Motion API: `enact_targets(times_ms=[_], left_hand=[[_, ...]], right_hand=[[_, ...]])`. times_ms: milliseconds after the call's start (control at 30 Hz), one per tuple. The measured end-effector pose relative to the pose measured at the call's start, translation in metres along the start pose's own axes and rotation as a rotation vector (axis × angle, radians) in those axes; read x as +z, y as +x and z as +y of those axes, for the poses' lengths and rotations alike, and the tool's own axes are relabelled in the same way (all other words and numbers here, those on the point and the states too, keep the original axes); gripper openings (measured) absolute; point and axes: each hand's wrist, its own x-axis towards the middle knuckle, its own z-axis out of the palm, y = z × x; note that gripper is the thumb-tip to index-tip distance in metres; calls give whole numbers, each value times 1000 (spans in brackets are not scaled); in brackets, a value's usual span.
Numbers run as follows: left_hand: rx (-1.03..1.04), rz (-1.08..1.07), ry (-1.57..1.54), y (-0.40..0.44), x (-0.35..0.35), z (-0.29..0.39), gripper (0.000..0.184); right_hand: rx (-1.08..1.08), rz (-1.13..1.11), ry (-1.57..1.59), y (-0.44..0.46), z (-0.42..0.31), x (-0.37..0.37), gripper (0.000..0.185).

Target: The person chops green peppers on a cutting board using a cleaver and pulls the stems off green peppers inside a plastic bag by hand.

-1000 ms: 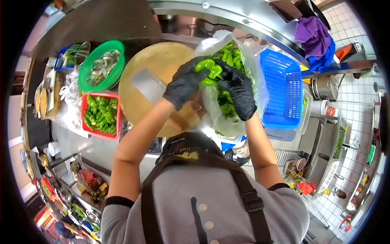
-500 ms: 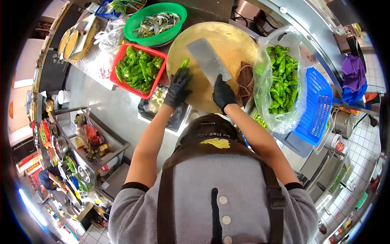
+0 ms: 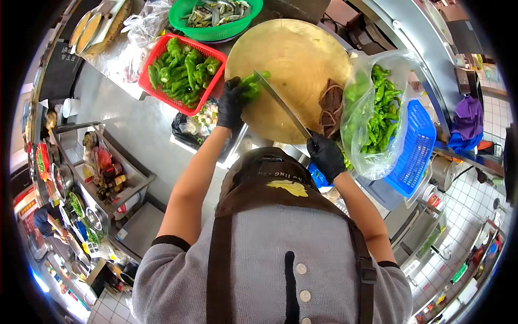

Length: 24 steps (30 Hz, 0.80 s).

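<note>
My left hand [image 3: 231,103], in a black glove, is closed around a green pepper [image 3: 250,88] at the left side of the round chopping board [image 3: 294,54]. My right hand [image 3: 326,156], gloved in black too, grips the handle of a cleaver [image 3: 285,107] at the board's lower right. The blade stands nearly edge-on to my view, and its far end is at the pepper. A brown folded cloth [image 3: 330,107] lies on the right of the board. Just left of the board is a red basket [image 3: 209,98] of green peppers.
Beyond the board stands a green colander [image 3: 213,33] of small fish. On the right, a clear plastic bag [image 3: 353,116] holds more green peppers beside a blue basket [image 3: 418,146]. A dark bag [image 3: 183,128] with pale pieces lies below the red basket. Another person [image 3: 46,221] works far left.
The cleaver has turned from broadside to nearly edge-on, its far end now at the pepper. My right hand has shifted down and right; my left hand stays at the board's left.
</note>
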Motion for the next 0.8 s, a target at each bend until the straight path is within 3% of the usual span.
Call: enact_targets(times_ms=[67,200,300,400,467,633,667,800], left_hand=[[76,-54,173,3,-8,-2,32],[592,-125,948,16,-28,-14,35],[254,-174,718,10,-23,1,34],[-252,-13,-17,14,-9,14,34],[-124,-42,17,12,-10,10,34],[-173,-40,7,13,-12,7,34],[-166,-45,15,14,-12,4,33],[-40,-71,158,14,-15,-1,31]], right_hand=[[-1,-23,-11,2,0,-1,27],[-7,-66,-17,4,6,-4,22],[18,-92,-46,7,3,-9,20],[11,-104,-44,9,3,-17,21],[-8,-107,-41,9,4,-18,21],[-87,-48,-186,4,-10,-13,22],[-259,13,-250,3,4,-2,26],[-138,-70,-312,-1,-12,0,31]])
